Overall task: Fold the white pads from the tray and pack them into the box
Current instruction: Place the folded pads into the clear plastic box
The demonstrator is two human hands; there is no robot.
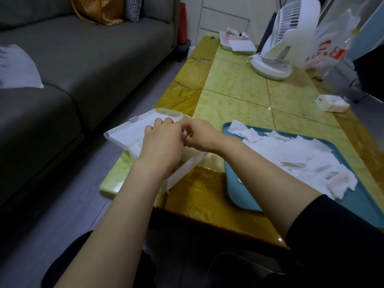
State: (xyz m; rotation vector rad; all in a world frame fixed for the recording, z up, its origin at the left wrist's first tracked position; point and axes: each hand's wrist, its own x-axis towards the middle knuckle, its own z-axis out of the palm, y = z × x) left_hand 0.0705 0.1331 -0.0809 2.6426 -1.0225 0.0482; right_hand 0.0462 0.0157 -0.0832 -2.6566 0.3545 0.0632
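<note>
A clear plastic box [187, 167] with its lid [128, 132] hinged open sits at the table's near left corner. Both hands meet above it. My left hand [160, 142] and my right hand [199, 136] together pinch a small white pad [184, 133] between their fingertips, most of it hidden by the fingers. To the right a teal tray [230, 183] holds a loose heap of several white pads [295, 159]. The hands cover the box's inside.
The yellow-green tiled table [239, 94] carries a white fan [286, 38], a plastic bag [332, 48], a small white pack [332, 103] and a far tray with papers [239, 44]. A grey sofa [72, 69] runs along the left across a strip of floor.
</note>
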